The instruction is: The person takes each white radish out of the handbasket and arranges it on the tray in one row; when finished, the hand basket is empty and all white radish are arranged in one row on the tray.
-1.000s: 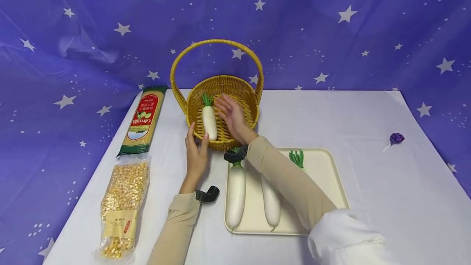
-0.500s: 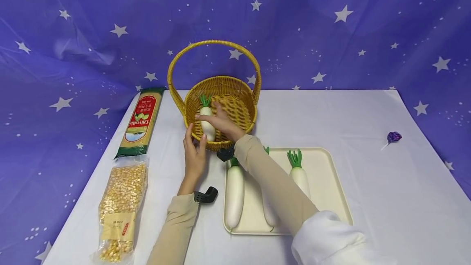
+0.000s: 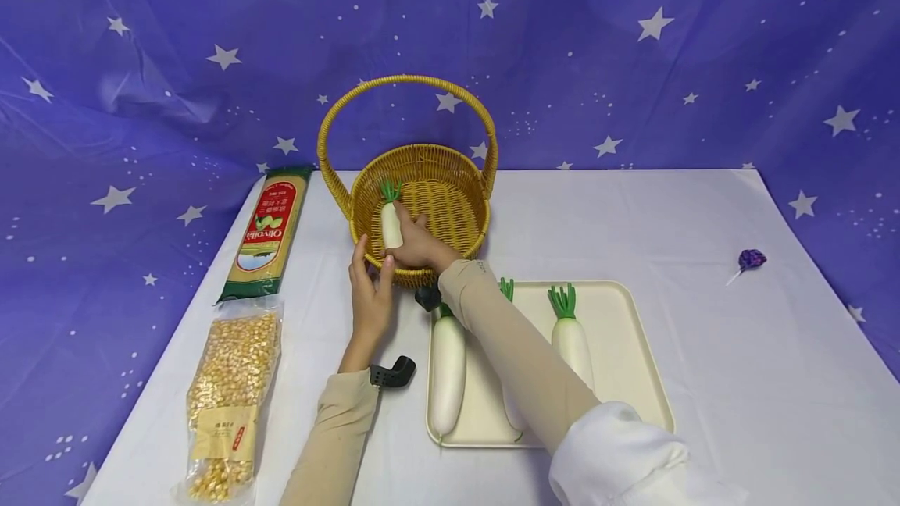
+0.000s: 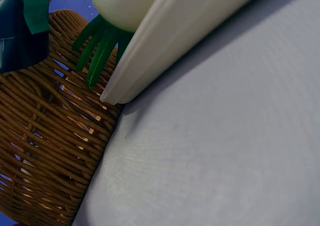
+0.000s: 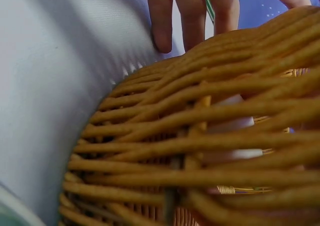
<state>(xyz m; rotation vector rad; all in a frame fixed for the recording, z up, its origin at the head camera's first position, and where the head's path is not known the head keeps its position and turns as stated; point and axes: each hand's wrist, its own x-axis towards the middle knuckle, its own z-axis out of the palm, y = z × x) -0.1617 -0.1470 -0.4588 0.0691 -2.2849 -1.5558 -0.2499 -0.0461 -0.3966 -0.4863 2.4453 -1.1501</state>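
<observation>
A yellow woven basket (image 3: 450, 213) with a tall arched handle stands at the table's back, a white radish (image 3: 391, 226) with green leaves lying inside it. My right hand (image 3: 416, 245) reaches over the front rim and grips this radish, its thumb near the lower end and fingers along the side. At the basket's front left, my left hand (image 3: 370, 304) rests against the rim with extended fingers. Fingers (image 5: 192, 16) beside the wicker also show in the right wrist view. My right forearm partly hides the cream tray (image 3: 626, 350) and the radishes on it.
On the tray lie a left radish (image 3: 448, 373), a mostly covered middle one (image 3: 513, 412) and a right one (image 3: 573, 346). A pasta packet (image 3: 267, 233) and a bag of corn kernels (image 3: 232, 397) lie left. A purple lollipop (image 3: 751, 260) lies far right.
My right hand has moved left and down inside the basket, from beside the radish to a grip on it. My left hand stays at the rim.
</observation>
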